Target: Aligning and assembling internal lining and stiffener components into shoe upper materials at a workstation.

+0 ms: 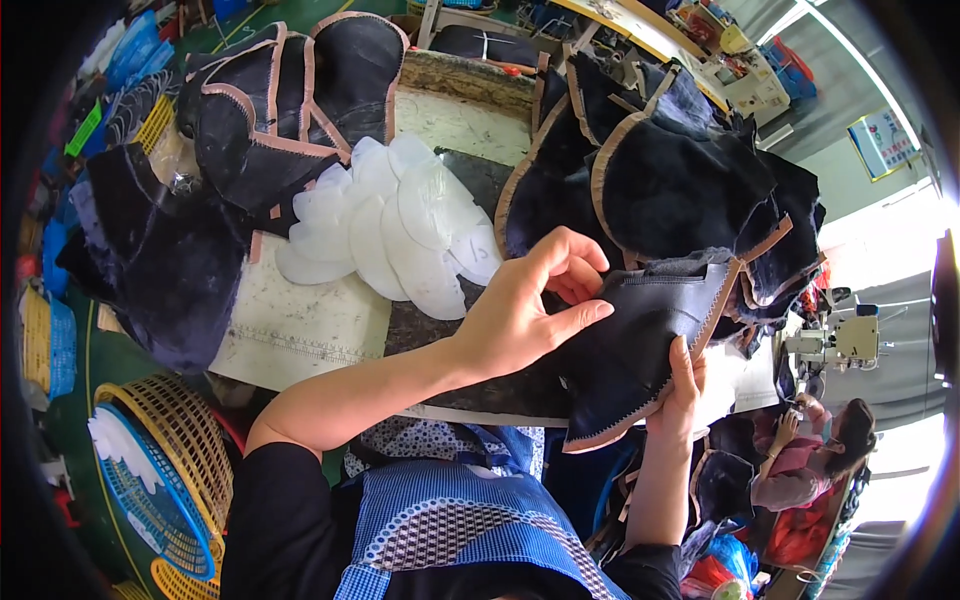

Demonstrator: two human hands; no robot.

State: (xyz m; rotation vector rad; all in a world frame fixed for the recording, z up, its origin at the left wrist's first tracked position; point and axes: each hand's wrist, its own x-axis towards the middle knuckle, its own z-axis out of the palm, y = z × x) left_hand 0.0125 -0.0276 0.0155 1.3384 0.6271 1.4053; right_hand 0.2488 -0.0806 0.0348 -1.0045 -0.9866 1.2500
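A dark leather piece (650,320), edged with a brownish-pink zigzag-stitched strip, is held up over the front of the table. My right hand (682,385) grips its right edge, thumb on the near face and the other fingers behind. Beside the upper left part of the piece is my left hand (545,290), its fingers curled, with a gap between thumb and fingers and nothing visible in it. Just left of that hand lies a heap of white translucent rounded plastic pieces (410,215), spread over one another on the table.
Stacks of similar edged leather pieces (680,180) lie at the far right, with more (260,130) at the far left. A pale board (300,320) covers part of the table. Baskets (165,440) stand lower left. At right, another person (815,450) works near a sewing machine (850,340).
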